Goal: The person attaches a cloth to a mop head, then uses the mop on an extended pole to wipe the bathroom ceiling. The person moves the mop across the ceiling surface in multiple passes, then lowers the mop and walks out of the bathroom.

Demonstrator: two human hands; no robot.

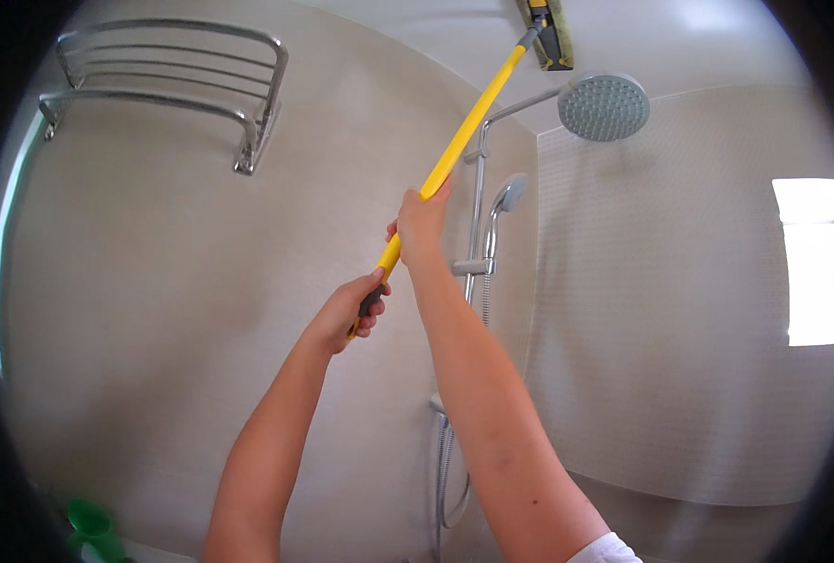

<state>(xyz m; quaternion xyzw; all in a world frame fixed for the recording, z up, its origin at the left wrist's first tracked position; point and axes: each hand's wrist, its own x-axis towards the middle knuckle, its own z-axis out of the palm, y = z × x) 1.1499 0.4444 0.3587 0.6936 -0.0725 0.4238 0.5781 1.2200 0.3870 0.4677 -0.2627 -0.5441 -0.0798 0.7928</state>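
A yellow mop pole (pixel 470 130) runs diagonally up to the right. Around its dark grip near the lower end, my left hand (pixel 354 310) is closed. Higher on the same pole my right hand (pixel 422 224) is wrapped around the yellow shaft. At the top, a flat mop head (pixel 553 42) with a greenish fabric pad is against or close to the white ceiling (pixel 452 28); contact cannot be made out. Part of the mop head is cut off by the upper picture edge.
Just below the mop head is a round overhead shower head (pixel 604 109). A hand shower (pixel 510 193) sits on the chrome riser rail (pixel 476 204) beside my right hand. A metal towel rack (pixel 171 95) juts from the left wall. Bright window (pixel 814 274) at right; green plastic container (pixel 93 524) low left.
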